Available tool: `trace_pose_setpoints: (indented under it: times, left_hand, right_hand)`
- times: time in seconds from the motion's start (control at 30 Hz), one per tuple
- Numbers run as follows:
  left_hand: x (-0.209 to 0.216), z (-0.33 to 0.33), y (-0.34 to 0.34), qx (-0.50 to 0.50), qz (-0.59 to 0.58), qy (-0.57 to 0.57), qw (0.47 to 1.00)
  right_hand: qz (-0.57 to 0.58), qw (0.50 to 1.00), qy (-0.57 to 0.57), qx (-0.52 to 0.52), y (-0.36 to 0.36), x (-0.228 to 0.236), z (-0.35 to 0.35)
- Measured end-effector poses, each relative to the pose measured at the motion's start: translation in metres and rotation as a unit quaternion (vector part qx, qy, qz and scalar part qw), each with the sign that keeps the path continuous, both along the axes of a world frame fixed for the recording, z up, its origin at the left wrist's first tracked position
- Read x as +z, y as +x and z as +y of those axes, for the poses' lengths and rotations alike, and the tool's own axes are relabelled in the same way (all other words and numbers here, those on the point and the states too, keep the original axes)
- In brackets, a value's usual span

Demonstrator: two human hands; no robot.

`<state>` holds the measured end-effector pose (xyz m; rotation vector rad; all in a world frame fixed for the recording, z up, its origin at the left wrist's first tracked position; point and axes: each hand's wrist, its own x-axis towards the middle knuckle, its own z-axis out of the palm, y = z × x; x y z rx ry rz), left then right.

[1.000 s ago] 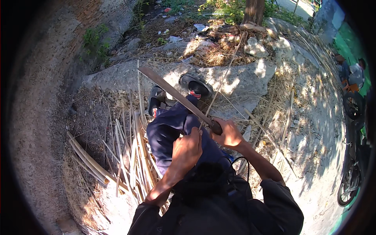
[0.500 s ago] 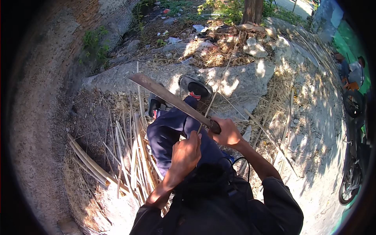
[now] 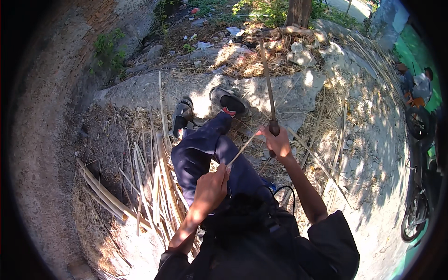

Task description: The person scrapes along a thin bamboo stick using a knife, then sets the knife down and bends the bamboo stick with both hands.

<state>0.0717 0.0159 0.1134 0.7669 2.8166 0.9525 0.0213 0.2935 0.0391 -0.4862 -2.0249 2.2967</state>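
Observation:
My right hand is closed around the dark handle of a machete. Its long narrow blade points away from me, seen nearly edge-on. My left hand pinches the near end of a thin bamboo strip above my thigh. The strip runs up and to the right, to the fingertips of my right hand, which seem to touch it. Whether they grip it, I cannot tell. Below both hands are my legs in dark blue trousers, stretched forward with the feet in dark shoes.
A pile of split bamboo strips lies left of my legs, beside thicker bamboo pieces. More long strips lie on the right. Ahead are a stone ledge and a tree trunk. A motorcycle stands far right.
The machete has swung from pointing far left to pointing straight away. My right hand has moved right and farther off, my left slightly left and nearer, baring more strip between them.

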Motion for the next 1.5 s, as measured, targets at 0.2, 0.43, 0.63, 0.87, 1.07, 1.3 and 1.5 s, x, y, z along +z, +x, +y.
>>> trace_pose_setpoints:
  times: [0.2, 0.43, 0.63, 0.87, 1.07, 1.3, 1.5]
  left_hand:
    - [-0.007, -0.016, -0.001, -0.014, -0.051, -0.014, 0.999]
    - [0.021, 0.008, -0.020, 0.006, 0.127, -0.007, 0.992]
    - [0.012, 0.048, -0.046, 0.020, -0.087, 0.093, 0.992]
    - [0.006, 0.048, -0.045, -0.021, -0.093, 0.171, 0.981]
    - [0.006, 0.049, -0.039, -0.030, -0.081, 0.167, 0.982]
    - [-0.008, 0.048, -0.031, 0.001, 0.032, 0.102, 0.994]
    - [-0.012, 0.034, -0.019, 0.010, 0.060, 0.060, 0.996]
  right_hand:
    - [0.073, 0.986, -0.128, -0.076, -0.010, 0.009, -0.007]
    - [0.098, 0.989, -0.087, -0.072, -0.004, 0.023, -0.021]
    - [0.112, 0.992, -0.065, 0.001, -0.004, 0.041, -0.035]
    - [0.161, 0.974, 0.156, 0.030, 0.009, 0.041, -0.009]
    - [0.223, 0.860, 0.459, -0.002, 0.025, 0.020, -0.012]
    - [0.151, 0.836, 0.523, 0.076, 0.030, 0.026, -0.016]
    - [0.144, 0.840, 0.516, 0.093, 0.019, 0.025, -0.002]
